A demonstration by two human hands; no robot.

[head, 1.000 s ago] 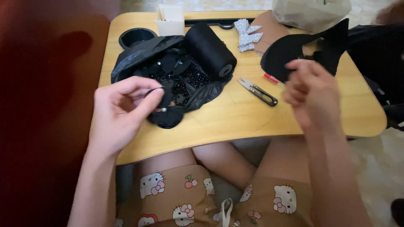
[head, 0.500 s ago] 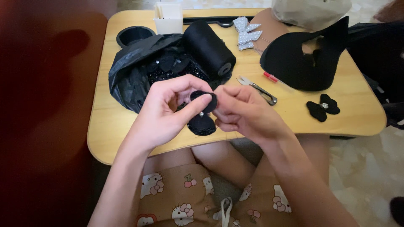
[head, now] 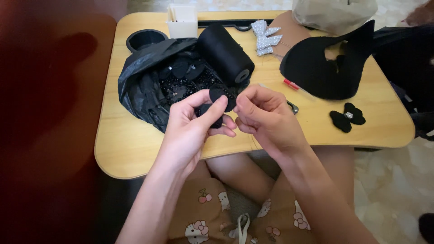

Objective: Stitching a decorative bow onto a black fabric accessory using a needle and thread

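**Small felt piece held in mid-air, loose beads just behind it**

From my feed, the left hand (head: 192, 124) is pinching a small black felt piece (head: 216, 103) between thumb and fingers, holding it just above the front part of the wooden lap table (head: 131, 149). The right hand (head: 264, 115) is closed up beside it, fingertips nipped together as if on something very fine; I cannot tell whether a needle or thread is in there, it is too small to see.

What worries me is the grip. The felt is clamped only at its lower edge, so a tug from the right could pull it free, and black on black it would be hard to find if it fell into the open black plastic bag (head: 144, 81) of beads and cut shapes right behind the hands. A knock from the left wrist could also spill that bag. The big spool of black thread (head: 224, 52) lies on its side against the bag and looks free to roll. The small snips (head: 293, 107) lie partly hidden under the right hand.
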